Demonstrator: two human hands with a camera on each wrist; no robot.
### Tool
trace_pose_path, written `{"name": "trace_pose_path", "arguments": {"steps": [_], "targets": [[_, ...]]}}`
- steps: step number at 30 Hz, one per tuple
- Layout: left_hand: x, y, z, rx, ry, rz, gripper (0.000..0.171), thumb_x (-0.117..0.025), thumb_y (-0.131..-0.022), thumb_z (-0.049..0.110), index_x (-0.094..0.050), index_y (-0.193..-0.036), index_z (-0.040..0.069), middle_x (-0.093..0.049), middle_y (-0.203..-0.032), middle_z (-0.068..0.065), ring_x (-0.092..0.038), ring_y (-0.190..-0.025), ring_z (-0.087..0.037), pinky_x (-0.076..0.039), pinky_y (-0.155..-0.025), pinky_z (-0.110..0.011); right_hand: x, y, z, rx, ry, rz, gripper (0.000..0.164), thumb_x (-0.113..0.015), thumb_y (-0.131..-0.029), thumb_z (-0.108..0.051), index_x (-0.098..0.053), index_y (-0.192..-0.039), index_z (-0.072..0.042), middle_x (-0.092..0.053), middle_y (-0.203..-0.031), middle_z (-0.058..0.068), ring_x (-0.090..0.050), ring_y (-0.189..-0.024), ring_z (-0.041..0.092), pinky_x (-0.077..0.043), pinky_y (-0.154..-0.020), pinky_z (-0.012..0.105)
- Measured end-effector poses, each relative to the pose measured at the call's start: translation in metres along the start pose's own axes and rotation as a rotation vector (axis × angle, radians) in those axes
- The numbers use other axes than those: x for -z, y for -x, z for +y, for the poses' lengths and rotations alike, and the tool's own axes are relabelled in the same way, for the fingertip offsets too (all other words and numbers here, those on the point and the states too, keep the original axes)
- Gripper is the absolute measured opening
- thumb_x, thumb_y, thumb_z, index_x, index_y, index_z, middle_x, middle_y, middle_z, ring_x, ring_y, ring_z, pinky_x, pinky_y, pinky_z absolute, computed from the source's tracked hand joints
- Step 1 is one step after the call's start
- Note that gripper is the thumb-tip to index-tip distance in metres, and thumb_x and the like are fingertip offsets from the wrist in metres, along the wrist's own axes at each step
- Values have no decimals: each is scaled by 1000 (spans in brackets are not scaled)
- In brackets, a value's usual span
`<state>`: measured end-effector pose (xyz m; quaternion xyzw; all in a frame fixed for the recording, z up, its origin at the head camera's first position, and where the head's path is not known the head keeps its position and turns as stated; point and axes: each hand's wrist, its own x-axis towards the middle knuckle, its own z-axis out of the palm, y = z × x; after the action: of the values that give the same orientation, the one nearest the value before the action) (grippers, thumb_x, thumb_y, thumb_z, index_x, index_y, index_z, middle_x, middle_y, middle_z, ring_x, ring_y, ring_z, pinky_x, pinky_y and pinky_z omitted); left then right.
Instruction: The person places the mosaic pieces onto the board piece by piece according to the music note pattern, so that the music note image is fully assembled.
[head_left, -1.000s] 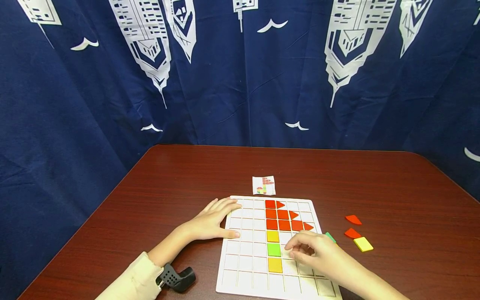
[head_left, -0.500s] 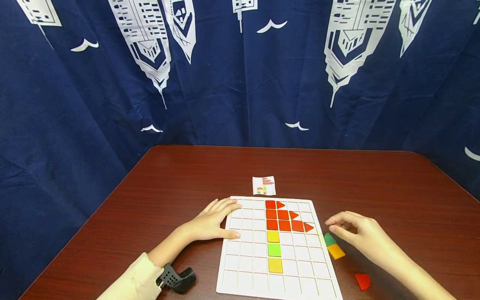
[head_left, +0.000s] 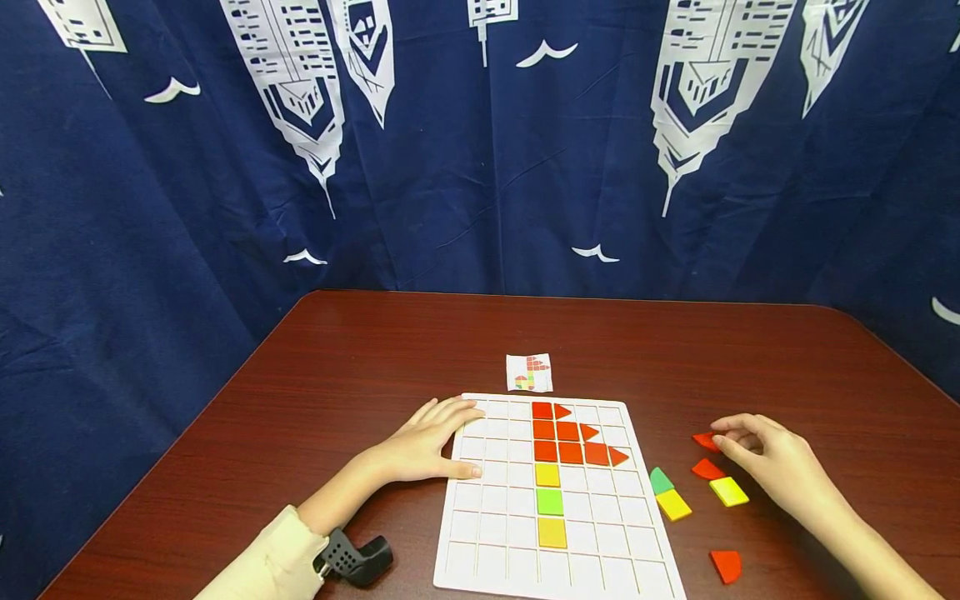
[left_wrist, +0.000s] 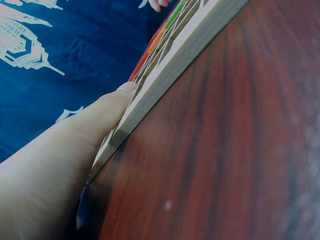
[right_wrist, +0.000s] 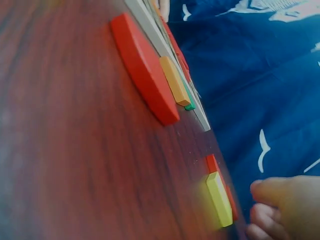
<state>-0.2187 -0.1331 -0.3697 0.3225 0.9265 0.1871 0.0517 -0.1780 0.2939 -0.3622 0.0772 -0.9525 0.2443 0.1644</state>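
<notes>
On the left edge of the white grid board [head_left: 495, 521] rests my left hand [head_left: 416, 442], its fingers spread over the surface; its thumb [left_wrist: 107, 107] lies at the edge in the left wrist view. My right hand [head_left: 772, 458] is to the right of the board with loosely bent fingers. Its fingertips overlap a flat red curved-edge piece [head_left: 702, 440] on the table; no grip on it shows. Close by lie another red piece [head_left: 707, 469] and a yellow square [head_left: 729, 492]. Red, yellow and green pieces form a figure on the board, including a green square [head_left: 550, 502].
Beside the board's right edge are a green rounded piece [head_left: 660, 481] and a yellow-orange square [head_left: 673, 505]. Nearer lies a red quarter-round piece [head_left: 726, 567]. A printed picture card [head_left: 529, 373] sits beyond the board on the brown table [head_left: 360, 358]. Blue patterned cloth [head_left: 450, 167] hangs behind.
My right hand has moved from over the board, rightward past its edge, to the loose red pieces. My left hand has stayed on the board. The figure on the board looks the same.
</notes>
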Motion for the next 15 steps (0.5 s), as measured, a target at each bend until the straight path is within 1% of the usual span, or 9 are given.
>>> {"name": "trace_pose_path", "arguments": {"steps": [3,5,9,15], "targets": [[0,0,0,2,-5,-4,75,-56,-79,59,-31,-140,25,-25,-149,-1,-14,-141,-18,-4,-115,-45,-7,1,6,17,8,42,19,-67,-82,-19,-65,-95,-6,-56,-81,0,-42,-62,-12,-37,-53,15],[0,1,1,4,-7,-7,75,-56,-78,59,-31,-140,25,-25,-149,-1,-14,-141,-18,-4,-115,-45,-9,2,8,20,15,50,22,-68,-81,-20,-65,-96,-5,-55,-82,1,-41,-62,-13,-38,-54,14],[0,0,0,2,-8,-6,75,-56,-78,59,-31,-140,25,-25,-149,-1,-14,-141,-18,-4,-115,-46,-13,1,10,7,25,33,27,-68,-81,-25,-66,-97,-4,-57,-84,3,-41,-63,-13,-38,-55,16],[0,0,0,-10,-4,1,74,-56,-79,58,-31,-140,24,-26,-149,-2,-14,-141,-18,-4,-115,-46,-13,-1,11,-15,38,6,24,-67,-82,-26,-68,-96,-6,-58,-83,3,-39,-63,-11,-36,-53,18]]}}
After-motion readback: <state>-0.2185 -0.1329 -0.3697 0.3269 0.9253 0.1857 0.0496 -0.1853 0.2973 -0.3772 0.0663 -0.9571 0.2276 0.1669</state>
